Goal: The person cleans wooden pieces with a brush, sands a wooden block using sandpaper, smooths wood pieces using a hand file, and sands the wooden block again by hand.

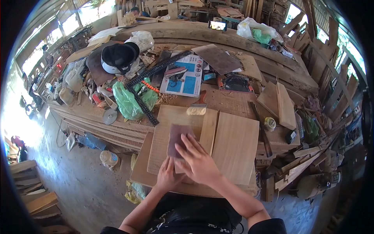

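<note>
My right hand (198, 162) lies with its fingers outstretched on a brown sheet of sandpaper (177, 136). My left hand (168, 175) is closed near the sheet's lower edge, its fingers against a pale piece of wood (180, 166) that shows between the two hands. How far that piece reaches beneath the sandpaper is hidden. Under both hands is a wooden board (157, 152), with a second, smooth board (235, 148) to the right. A wide brush (196, 109) with pale bristles rests at the far edge of the left board.
A black carpenter's square (137, 102) leans over a green plastic bag (126, 103) at the left. Farther back are a cap (117, 58), printed sheet (187, 80) and dark sandpaper sheet (218, 58). A jar (269, 124) and tape measure (291, 136) sit right. A phone (217, 25) stands behind.
</note>
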Demonstrator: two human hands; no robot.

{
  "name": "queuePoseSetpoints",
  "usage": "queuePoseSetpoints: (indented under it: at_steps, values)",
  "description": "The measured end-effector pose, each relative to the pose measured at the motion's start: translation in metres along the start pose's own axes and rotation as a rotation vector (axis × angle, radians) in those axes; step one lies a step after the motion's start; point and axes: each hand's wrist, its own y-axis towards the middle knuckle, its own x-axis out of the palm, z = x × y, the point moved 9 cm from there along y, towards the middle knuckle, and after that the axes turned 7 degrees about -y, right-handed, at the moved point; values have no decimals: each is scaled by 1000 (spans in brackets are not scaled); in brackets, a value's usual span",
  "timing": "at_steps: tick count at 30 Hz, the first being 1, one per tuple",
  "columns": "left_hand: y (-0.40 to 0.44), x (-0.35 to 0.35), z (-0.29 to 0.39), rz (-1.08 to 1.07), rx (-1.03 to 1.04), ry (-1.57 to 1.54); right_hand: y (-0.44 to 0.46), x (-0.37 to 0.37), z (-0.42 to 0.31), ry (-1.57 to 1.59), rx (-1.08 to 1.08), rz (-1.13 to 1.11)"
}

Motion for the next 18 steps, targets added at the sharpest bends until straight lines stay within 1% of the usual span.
queuePoseSetpoints:
  at_steps: [3,4,7,8,11,12,15,16,18]
  values:
    - [11,-10,13,-6,-39,-63,15,5,-1,-123,-19,54]
    - [11,-11,12,3,-2,-81,13,5,-6,-143,-7,73]
    - [5,2,-5,-55,12,-172,-12,3,-28,-152,1,65]
    - [6,2,-1,-46,112,-110,-25,-1,-33,-125,15,88]
    - [21,-22,34,53,134,-115,-59,3,-32,-51,30,94]
    - [22,-24,36,76,140,-114,-59,1,-31,-45,28,98]
    - [17,-13,15,84,60,-195,-37,-3,-21,-39,68,146]
    - [17,-10,9,31,1,-203,-25,-6,-17,36,84,155]
    - [22,-19,14,44,-77,-275,-7,1,-3,56,103,161]
